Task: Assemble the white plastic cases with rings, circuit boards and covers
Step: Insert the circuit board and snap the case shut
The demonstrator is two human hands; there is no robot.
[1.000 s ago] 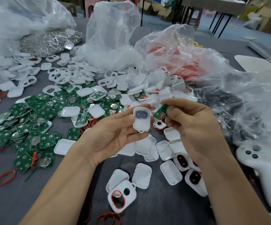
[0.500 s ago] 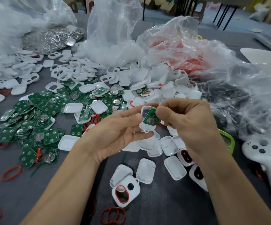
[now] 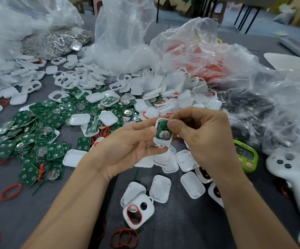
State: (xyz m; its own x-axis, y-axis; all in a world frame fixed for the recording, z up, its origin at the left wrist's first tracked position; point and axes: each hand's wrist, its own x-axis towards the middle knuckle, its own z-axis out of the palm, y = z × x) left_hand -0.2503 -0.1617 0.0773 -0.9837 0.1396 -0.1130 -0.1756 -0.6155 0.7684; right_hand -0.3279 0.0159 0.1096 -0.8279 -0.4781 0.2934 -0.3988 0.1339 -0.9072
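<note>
White plastic case (image 3: 162, 142) being held up between the two hands, above the worktop (image 3: 172, 236), gripped at its edges by the thumb and curled fingers of the left hand (image 3: 127, 150). Being seated in its open side: a green circuit board (image 3: 164, 131), battery face up, pinched and pressed down by the thumb and forefinger of the right hand (image 3: 205, 139). Looking only partly settled, though hard telling from here. Risking a tilted board if pressing on one end only, and then a cover refusing to close. Risking a slip from the left grip under too hard a push, dropping everything among the loose covers (image 3: 160, 188) lying just below the hands. Not showing: whether a ring is sitting under the board.
</note>
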